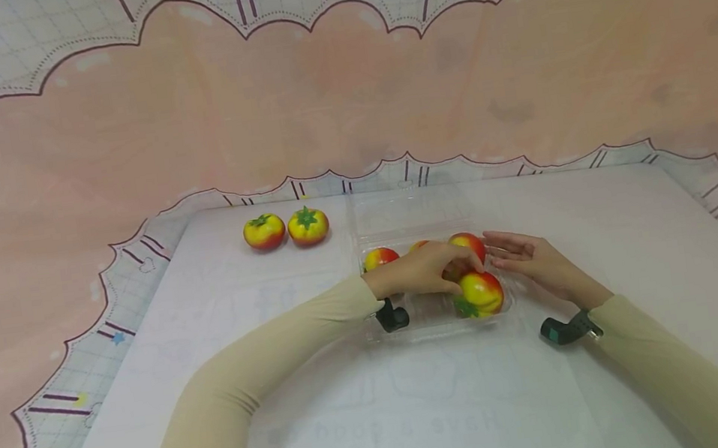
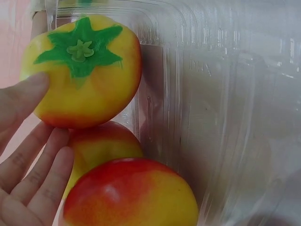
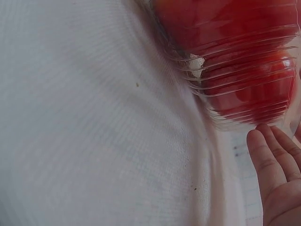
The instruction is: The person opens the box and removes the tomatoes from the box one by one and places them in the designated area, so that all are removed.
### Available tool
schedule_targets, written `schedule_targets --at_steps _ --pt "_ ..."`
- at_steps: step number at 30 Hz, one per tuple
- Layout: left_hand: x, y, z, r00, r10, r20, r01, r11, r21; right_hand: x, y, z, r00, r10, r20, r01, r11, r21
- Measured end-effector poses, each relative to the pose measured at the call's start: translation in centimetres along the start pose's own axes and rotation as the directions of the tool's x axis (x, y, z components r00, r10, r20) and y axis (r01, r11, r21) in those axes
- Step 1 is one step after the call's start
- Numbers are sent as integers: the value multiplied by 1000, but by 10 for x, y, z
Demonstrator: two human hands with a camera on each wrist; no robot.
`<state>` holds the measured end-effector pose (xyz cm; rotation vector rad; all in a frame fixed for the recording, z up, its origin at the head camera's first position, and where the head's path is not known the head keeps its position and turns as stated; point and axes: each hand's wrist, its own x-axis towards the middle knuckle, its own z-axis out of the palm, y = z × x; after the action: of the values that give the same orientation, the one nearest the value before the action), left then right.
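Note:
A clear plastic clamshell box point(image 1: 427, 330) stands with its lid point(image 1: 408, 210) lying back, and several red-and-yellow tomatoes sit in it. My left hand point(image 1: 422, 268) reaches over the box and holds the near right tomato point(image 1: 482, 292), thumb on its side and fingers behind it. In the left wrist view, that tomato point(image 2: 94, 94) shows its green star-shaped top, with two more tomatoes below it. My right hand point(image 1: 541, 264) is beside the box's right wall, fingers extended. In the right wrist view, its fingertips point(image 3: 263, 136) are at the ridged plastic wall.
Two tomatoes, one on the left point(image 1: 264, 233) and one on the right point(image 1: 308, 227), rest side by side on the white table point(image 1: 358, 421), left of the lid. Behind the table hangs a pink patterned cloth point(image 1: 315, 101). Each wrist wears a dark camera.

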<state>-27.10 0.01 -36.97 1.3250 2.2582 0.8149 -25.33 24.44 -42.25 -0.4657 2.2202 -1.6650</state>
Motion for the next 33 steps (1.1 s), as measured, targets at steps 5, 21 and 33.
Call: schedule_targets --at_steps 5,21,33 --pt "0 1 0 1000 -14 4 14 1000 -23 0 1 0 1000 0 3 0 1000 -1" --pt "-2 6 -2 1000 -22 -7 22 997 72 0 -1 1 1000 20 -12 -20 1000 -8" --pt "-4 4 -2 1000 -23 -11 23 997 76 0 -1 1 1000 12 -6 -12 1000 -16"
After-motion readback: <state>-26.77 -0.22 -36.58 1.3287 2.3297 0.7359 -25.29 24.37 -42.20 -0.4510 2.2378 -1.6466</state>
